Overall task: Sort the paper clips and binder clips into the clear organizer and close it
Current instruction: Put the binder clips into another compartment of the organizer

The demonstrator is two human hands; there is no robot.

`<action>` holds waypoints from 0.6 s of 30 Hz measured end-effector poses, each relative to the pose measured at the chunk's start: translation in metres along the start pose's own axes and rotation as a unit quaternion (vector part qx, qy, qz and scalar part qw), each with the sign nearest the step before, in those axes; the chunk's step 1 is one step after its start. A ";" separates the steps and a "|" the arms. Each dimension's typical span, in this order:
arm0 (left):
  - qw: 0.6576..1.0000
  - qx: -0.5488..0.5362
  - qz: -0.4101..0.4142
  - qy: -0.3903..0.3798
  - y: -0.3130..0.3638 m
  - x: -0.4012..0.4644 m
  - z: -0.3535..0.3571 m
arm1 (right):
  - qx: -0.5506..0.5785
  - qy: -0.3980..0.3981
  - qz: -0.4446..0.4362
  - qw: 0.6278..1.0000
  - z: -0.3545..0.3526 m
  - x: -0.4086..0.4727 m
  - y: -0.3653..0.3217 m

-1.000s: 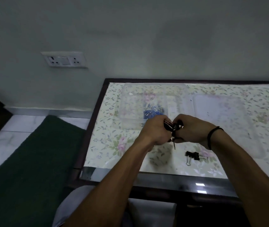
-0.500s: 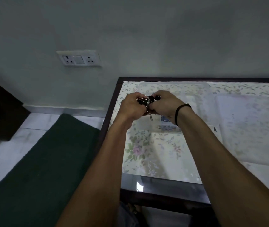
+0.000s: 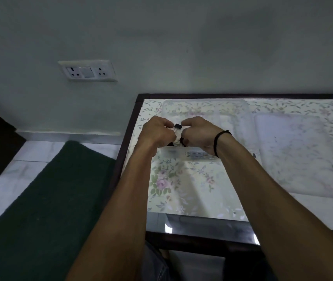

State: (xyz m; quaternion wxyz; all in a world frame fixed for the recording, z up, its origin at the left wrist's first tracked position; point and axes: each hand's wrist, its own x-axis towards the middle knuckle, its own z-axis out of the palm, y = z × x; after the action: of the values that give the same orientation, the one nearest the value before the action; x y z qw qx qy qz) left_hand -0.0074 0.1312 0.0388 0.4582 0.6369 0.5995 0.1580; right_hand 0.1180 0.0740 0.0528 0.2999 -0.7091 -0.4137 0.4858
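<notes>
Nearest to me, both my bare forearms reach forward from the bottom of the view over the near edge of the glass-topped desk with its pale floral cover (image 3: 183,185). A dark green mat (image 3: 46,195) lies on the floor to my left.

Farther out, my left hand (image 3: 157,131) and my right hand (image 3: 199,131), which wears a thin black wristband (image 3: 220,141), meet just above the open clear plastic organizer (image 3: 206,110). Between them I hold a small bunch of black metal binder clips (image 3: 178,126); one dark clip body shows at the top, more dark bits below. My fingers are curled shut around the bunch on both sides.

Through the organizer's near wall I glimpse something bluish, possibly paper clips; it is too blurred to be sure. Its clear flat lid (image 3: 295,151) lies to the right, on the desk.

To do this step well, I judge I should lower the bunch into one empty compartment before loosening my fingers, keeping the clips low so none bounce out or mix with the paper clips.

Beyond stands a grey wall with a white socket plate (image 3: 87,71).
</notes>
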 end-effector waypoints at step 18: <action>0.916 0.261 0.247 -0.180 0.048 -0.077 0.161 | -0.369 0.066 0.092 0.923 -0.124 -0.104 0.131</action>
State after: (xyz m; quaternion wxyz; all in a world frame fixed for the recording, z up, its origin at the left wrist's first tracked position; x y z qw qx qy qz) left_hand 0.1252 0.0043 0.0175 0.3222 0.8794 0.3503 -0.0137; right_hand 0.2536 -0.0829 0.0336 -0.0024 -0.8350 -0.4757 0.2765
